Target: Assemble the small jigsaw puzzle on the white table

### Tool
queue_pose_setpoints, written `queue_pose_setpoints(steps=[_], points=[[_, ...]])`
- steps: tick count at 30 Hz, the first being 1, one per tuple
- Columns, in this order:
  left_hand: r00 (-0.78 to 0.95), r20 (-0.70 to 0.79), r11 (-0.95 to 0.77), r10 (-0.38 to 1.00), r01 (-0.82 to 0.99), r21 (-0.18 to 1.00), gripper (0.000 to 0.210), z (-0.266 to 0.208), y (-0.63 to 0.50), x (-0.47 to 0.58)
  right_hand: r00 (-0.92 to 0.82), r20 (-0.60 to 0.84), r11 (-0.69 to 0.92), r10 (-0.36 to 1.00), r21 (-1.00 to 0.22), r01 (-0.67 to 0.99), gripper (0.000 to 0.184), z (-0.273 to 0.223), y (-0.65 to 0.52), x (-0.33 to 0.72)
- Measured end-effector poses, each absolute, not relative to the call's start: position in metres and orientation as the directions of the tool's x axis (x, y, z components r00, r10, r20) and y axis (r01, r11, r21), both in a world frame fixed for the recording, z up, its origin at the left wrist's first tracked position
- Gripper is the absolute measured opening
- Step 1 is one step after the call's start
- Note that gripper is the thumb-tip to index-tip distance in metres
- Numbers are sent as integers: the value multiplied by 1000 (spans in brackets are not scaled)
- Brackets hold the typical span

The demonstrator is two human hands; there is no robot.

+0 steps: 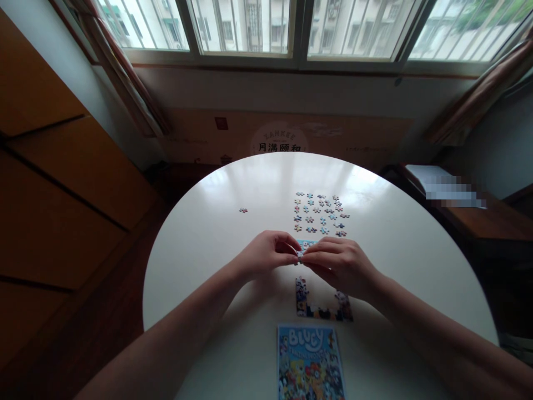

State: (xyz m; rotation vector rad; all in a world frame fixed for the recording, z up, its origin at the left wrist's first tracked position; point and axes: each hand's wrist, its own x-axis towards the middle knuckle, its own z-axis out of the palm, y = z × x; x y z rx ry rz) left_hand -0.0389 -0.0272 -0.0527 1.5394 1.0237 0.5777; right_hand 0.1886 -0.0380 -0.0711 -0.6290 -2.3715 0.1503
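My left hand (277,251) and my right hand (339,260) meet over the middle of the table. Between their fingertips is a small jigsaw puzzle piece (299,256), pinched from both sides. Just behind it a joined blue strip of puzzle (307,243) shows, partly covered by my right hand. Nearer to me lies a joined puzzle section (301,303) with dark pieces along its left side and bottom; my right hand hides some of its upper right. Loose puzzle pieces (317,210) are spread in rough rows beyond my hands.
A picture sheet (310,361) with "BLUEY" lettering lies at the near edge of the view. One stray piece (244,210) sits apart on the left of the round white table (200,239). A wooden surface with papers (441,183) stands at right, a wooden cabinet (50,183) at left.
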Motion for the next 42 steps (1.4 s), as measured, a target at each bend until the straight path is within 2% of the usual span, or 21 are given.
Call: queue_pose_setpoints(steps=[10, 14, 16, 19, 21, 24, 30, 42], points=[[559, -153, 65, 815, 175, 982, 18, -64, -24, -38, -732, 552, 915, 400, -196, 353, 14, -67, -36, 197], [549, -144, 1, 824, 252, 968, 18, -60, -24, -40, -711, 550, 899, 438, -274, 342, 16, -66, -39, 195], [507, -81, -144, 858, 388, 910, 17, -56, -24, -43, -695, 516, 864, 501, -339, 372, 17, -70, -38, 196], [502, 64, -394, 862, 586, 708, 18, -53, -22, -50, -687, 445, 814, 575, -394, 426, 18, -77, -34, 199], [565, 109, -511, 818, 625, 590, 22, -55, -20, -54, -685, 418, 798, 596, -401, 450, 19, -81, -32, 200], [657, 129, -627, 743, 616, 477, 34, -60, -18, -55, -685, 391, 784, 615, -391, 481, 19, -84, -31, 199], [712, 185, -722, 677, 594, 354, 42, -70, -14, -52, -695, 329, 764, 640, -371, 528, 20, -85, -32, 195], [698, 167, -713, 697, 646, 273, 50, -70, -15, -50, -661, 249, 704, 708, -333, 628, 18, -81, -37, 191]])
